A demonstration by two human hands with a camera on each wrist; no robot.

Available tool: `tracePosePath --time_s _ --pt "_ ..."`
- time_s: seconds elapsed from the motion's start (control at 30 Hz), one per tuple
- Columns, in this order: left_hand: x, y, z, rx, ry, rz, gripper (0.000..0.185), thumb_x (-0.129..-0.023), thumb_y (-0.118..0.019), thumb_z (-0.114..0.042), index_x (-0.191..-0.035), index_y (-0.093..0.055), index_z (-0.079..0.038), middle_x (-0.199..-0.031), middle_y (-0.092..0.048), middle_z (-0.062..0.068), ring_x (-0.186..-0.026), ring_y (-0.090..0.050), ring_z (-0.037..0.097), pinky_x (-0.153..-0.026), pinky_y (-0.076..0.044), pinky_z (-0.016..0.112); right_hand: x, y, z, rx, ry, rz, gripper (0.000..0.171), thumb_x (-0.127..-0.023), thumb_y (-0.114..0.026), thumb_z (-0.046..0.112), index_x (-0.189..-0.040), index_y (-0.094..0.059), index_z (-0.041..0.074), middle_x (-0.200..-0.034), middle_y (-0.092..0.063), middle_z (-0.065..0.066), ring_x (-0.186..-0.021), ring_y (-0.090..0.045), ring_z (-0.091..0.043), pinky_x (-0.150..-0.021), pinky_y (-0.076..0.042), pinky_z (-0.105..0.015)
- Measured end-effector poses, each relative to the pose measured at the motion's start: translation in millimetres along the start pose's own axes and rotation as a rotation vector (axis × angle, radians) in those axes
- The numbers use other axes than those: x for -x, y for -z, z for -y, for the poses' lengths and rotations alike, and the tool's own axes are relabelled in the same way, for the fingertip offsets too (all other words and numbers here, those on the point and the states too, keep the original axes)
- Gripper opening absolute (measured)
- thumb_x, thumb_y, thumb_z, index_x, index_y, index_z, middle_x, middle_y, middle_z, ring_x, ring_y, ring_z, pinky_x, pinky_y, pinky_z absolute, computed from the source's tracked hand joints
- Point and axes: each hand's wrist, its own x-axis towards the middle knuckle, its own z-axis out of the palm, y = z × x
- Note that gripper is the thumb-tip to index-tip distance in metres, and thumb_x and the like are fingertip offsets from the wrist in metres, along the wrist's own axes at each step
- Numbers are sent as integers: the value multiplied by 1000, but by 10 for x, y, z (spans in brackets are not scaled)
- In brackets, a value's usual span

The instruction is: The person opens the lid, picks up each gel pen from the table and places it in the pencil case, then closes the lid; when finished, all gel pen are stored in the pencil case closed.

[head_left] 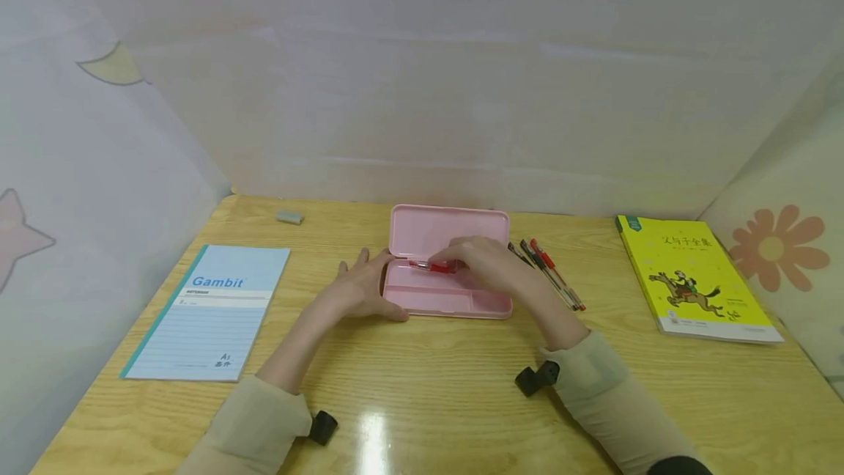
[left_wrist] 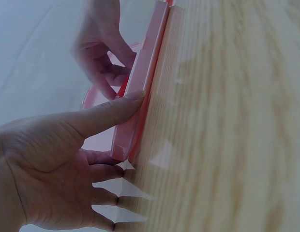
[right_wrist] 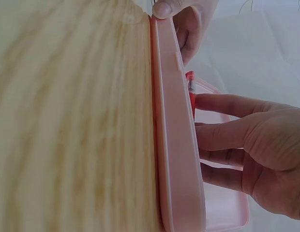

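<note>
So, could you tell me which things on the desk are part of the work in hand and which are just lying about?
In use:
- pink pencil case, open, steadied by the left hand
- red pen, held over the case by the right hand

Lying about:
- loose pens
- blue notebook
- yellow book
- eraser

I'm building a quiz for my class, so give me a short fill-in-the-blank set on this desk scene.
1. The open pencil case is ____ in colour.
2. The right hand holds a ____ pen over the case.
3. The left hand rests against the case's ____ end.
4. The blue notebook is labelled ____.

Missing words: pink; red; left; Gambit
</note>
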Motion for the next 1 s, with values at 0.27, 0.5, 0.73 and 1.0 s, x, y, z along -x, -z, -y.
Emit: tracePosePath --time_s 0.27,0.5,0.73,1.0 --pt "-1 1 -4 3 13 6 106 -76 -90 -44 -159 -34 -11 -169 -28 21 -159 -10 50 -125 -8 74 7 6 14 16 7 -2 39 -92 -69 -4 -122 -78 20 -106 -77 2 -96 -69 -13 -93 -57 -36" --pt "3 -9 -8 -4 30 12 108 -75 -89 -45 -160 -32 -10 -170 -25 21 -159 -11 49 -125 -8 72 21 5 18 30 23 -21 29 -92 -71 0 -115 -80 16 -107 -79 1 -101 -71 -15 -98 -57 -39" --pt "7 -4 -12 -5 27 8 108 -75 -89 -45 -159 -33 -10 -170 -25 21 -159 -11 49 -125 -9 73 8 -10 19 27 -25 -10 34 -90 -71 -5 -117 -78 15 -107 -79 1 -98 -70 -14 -97 -57 -38" --pt "11 -3 -7 -3 10 1 106 -76 -89 -44 -159 -34 -9 -170 -26 20 -159 -11 50 -124 -9 74 49 69 -23 -27 -47 -41 31 -93 -71 2 -121 -76 14 -102 -78 0 -92 -70 -13 -88 -59 -35"
